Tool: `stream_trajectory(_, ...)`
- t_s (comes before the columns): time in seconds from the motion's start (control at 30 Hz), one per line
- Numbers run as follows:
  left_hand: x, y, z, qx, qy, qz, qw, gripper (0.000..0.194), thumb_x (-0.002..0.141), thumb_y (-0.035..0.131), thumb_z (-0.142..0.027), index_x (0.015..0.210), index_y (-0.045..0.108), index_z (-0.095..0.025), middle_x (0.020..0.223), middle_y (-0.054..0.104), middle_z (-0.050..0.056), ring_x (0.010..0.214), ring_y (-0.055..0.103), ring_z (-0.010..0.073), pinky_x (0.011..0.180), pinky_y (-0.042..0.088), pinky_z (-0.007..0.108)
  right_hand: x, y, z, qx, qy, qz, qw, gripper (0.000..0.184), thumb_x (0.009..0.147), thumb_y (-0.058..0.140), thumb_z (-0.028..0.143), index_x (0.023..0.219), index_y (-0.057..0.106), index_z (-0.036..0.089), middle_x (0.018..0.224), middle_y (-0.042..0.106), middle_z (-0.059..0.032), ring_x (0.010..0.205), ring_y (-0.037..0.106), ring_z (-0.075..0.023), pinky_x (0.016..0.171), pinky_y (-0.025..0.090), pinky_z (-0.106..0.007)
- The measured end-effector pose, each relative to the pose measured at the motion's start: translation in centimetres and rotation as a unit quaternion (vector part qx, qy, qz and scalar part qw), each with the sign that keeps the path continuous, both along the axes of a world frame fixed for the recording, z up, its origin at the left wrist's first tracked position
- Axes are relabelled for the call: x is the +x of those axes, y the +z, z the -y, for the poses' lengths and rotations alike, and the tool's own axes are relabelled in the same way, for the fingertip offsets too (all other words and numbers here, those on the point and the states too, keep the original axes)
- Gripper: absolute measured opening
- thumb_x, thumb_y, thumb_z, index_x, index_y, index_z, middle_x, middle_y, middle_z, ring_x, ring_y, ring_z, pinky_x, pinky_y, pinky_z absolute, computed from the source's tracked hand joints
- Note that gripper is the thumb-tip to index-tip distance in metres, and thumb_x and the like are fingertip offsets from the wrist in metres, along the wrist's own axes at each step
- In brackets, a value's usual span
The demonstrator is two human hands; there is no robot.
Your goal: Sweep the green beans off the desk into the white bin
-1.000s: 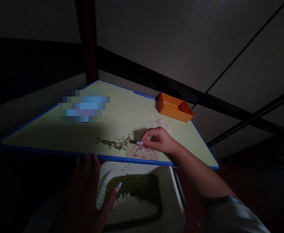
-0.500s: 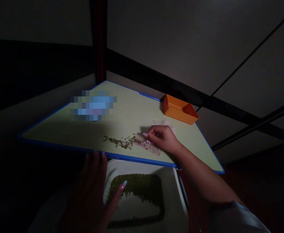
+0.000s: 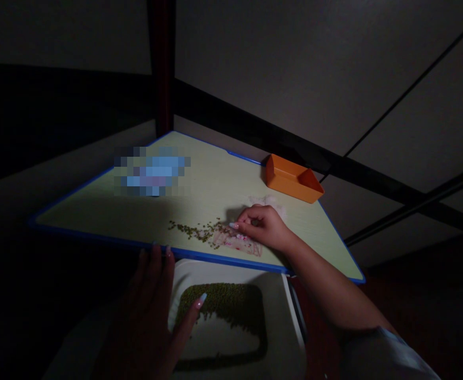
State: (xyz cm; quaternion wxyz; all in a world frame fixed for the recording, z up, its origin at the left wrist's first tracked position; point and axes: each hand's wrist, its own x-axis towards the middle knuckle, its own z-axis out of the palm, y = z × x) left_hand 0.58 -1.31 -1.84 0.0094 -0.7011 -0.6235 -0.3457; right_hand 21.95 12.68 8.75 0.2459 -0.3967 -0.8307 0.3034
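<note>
My right hand (image 3: 261,226) is closed in a pinch above a small clear plastic bag (image 3: 239,244) with a pink print. Whatever its fingertips hold is hidden or too small to name. Small green beans (image 3: 194,230), like mung beans, lie scattered on the pale tabletop (image 3: 211,184) left of the bag. Fingers stretched and apart, my left hand (image 3: 156,311) rests at the table's near blue edge, in deep shadow. Its thumb reaches over a white tub (image 3: 282,316) below the edge. More green beans (image 3: 231,298) cover part of the tub's floor.
An orange open box (image 3: 292,182) stands at the table's far right edge. Another crumpled clear plastic piece (image 3: 273,202) lies just behind my right hand. At the back left is a blurred-out blue item (image 3: 156,171). Dark wall panels rise behind the table.
My right hand has shifted slightly left, with its fingertips a little lower. The printed bag now reaches further left, to the edge of the scattered beans. My left hand stays where it was.
</note>
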Motion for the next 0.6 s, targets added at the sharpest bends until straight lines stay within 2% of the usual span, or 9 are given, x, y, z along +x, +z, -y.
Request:
stream_trajectory(0.23, 0.0, 0.1, 0.2, -0.006, 0.003, -0.001, 1.000, 0.084, 0.080, 0.046, -0.053, 0.147, 0.007, -0.020, 0.158, 0.013, 0.012, 0.145, 0.015, 0.0323, 0.112, 0.030, 0.053, 0.9, 0.3, 0.1, -0.006, -0.016, 0.003, 1.000, 0.023, 0.081, 0.064, 0.033, 0.071, 0.064, 0.013, 0.054, 0.053, 0.0021, 0.049, 0.042, -0.0068, 0.048, 0.032, -0.021)
stream_trajectory(0.47, 0.0, 0.1, 0.2, 0.000, -0.003, 0.003, 1.000, 0.081, 0.081, 0.045, -0.049, 0.147, 0.006, -0.021, 0.159, 0.011, 0.010, 0.145, 0.014, 0.0322, 0.112, 0.029, 0.053, 0.9, 0.5, 0.4, -0.005, 0.021, 0.010, 1.000, 0.023, 0.079, 0.065, 0.034, 0.068, 0.064, 0.014, 0.055, 0.053, 0.0022, 0.050, 0.043, -0.0070, 0.047, 0.032, -0.020)
stream_trajectory(0.6, 0.0, 0.0, 0.2, -0.004, 0.000, 0.003, 1.000, 0.082, 0.081, 0.045, -0.051, 0.147, 0.006, -0.022, 0.159, 0.011, 0.010, 0.145, 0.015, 0.0326, 0.112, 0.029, 0.053, 0.7, 0.4, 0.3, 0.009, 0.017, 0.014, 1.000, 0.023, 0.081, 0.063, 0.033, 0.068, 0.064, 0.014, 0.054, 0.052, 0.0026, 0.049, 0.042, -0.0071, 0.047, 0.031, -0.020)
